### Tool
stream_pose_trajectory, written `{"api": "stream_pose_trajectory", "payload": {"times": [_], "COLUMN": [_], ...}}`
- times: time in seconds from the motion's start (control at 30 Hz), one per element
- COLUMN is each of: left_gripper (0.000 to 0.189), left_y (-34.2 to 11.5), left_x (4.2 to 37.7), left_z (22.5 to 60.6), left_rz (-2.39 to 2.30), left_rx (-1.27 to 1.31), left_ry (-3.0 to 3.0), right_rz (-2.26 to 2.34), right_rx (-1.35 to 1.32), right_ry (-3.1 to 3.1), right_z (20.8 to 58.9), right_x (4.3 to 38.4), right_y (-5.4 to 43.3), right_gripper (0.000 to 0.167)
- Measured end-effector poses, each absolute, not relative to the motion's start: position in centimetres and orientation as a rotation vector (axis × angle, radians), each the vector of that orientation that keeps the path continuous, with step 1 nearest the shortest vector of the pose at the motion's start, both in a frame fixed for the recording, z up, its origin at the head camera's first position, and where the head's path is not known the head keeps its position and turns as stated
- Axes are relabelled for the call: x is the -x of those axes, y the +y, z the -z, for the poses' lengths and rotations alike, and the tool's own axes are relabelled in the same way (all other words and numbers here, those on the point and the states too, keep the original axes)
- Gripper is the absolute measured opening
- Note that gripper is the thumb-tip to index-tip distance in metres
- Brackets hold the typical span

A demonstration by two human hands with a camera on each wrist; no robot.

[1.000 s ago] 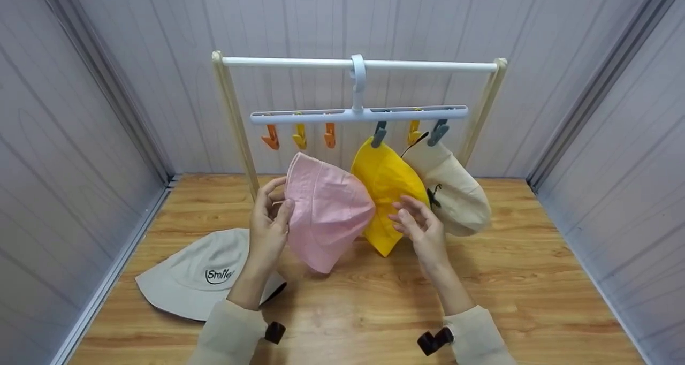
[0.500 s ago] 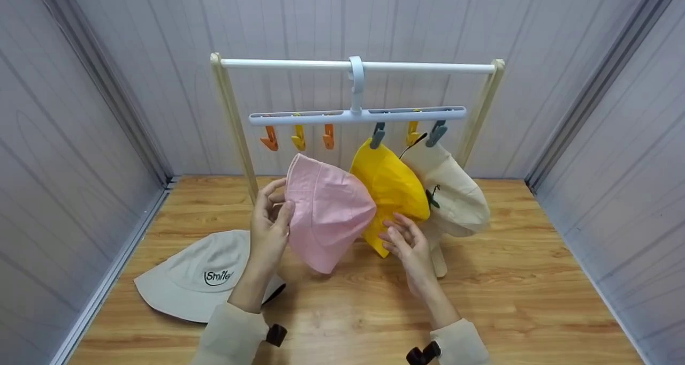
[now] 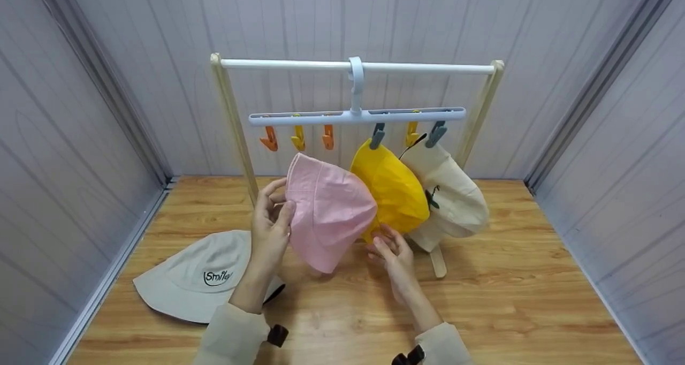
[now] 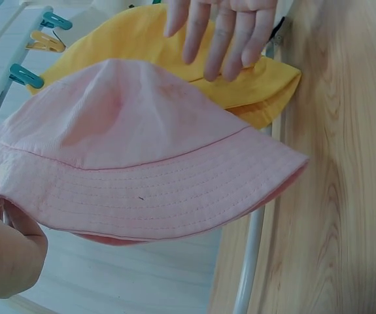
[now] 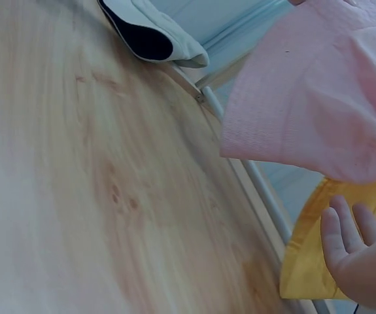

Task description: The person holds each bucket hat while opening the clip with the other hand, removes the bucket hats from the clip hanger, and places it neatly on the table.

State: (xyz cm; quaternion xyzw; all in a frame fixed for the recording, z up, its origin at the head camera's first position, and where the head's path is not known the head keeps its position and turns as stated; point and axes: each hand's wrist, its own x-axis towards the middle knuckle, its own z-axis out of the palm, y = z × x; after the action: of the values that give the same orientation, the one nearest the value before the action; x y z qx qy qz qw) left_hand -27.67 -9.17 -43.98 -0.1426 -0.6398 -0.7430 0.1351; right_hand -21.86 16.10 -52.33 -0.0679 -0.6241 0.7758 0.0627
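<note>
My left hand (image 3: 270, 220) pinches the brim of a pink bucket hat (image 3: 332, 210), holding it up in front of the rack. The brim lies between thumb and fingers, as the left wrist view (image 4: 11, 242) also shows of that hand. My right hand (image 3: 396, 260) holds nothing; its fingers are relaxed, near the lower edge of a yellow bucket hat (image 3: 398, 188). That hat hangs from a grey clip (image 3: 378, 136), partly behind the pink one. Farther right, a cream hat (image 3: 455, 194) with a dark motif hangs from another grey clip (image 3: 436, 134).
A white hanger bar (image 3: 305, 119) with orange and yellow clips hooks over the rack's white rail (image 3: 283, 63). A light grey hat (image 3: 187, 284) lettered "Smile" lies on the wooden table (image 3: 508, 301) at left, partly behind my left forearm. Panelled walls (image 3: 615, 113) enclose three sides.
My right hand has moved left and down, from in front of the yellow hat to its lower edge. My left hand and the pink hat have stayed nearly still.
</note>
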Motion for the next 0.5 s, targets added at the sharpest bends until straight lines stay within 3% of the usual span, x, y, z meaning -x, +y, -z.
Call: {"api": "stream_pose_trajectory", "payload": {"times": [0.5], "left_gripper": [0.043], "left_y": [-8.9], "left_x": [27.4], "left_z": [43.8], "left_rz": [2.172], "left_rx": [0.386], "left_ry": [-1.842], "right_rz": [-2.476], "right_rx": [0.161], "right_ry": [-1.872], "right_z": [55.0], "right_x": [22.2], "right_y": [13.3], "right_gripper": [0.057]}}
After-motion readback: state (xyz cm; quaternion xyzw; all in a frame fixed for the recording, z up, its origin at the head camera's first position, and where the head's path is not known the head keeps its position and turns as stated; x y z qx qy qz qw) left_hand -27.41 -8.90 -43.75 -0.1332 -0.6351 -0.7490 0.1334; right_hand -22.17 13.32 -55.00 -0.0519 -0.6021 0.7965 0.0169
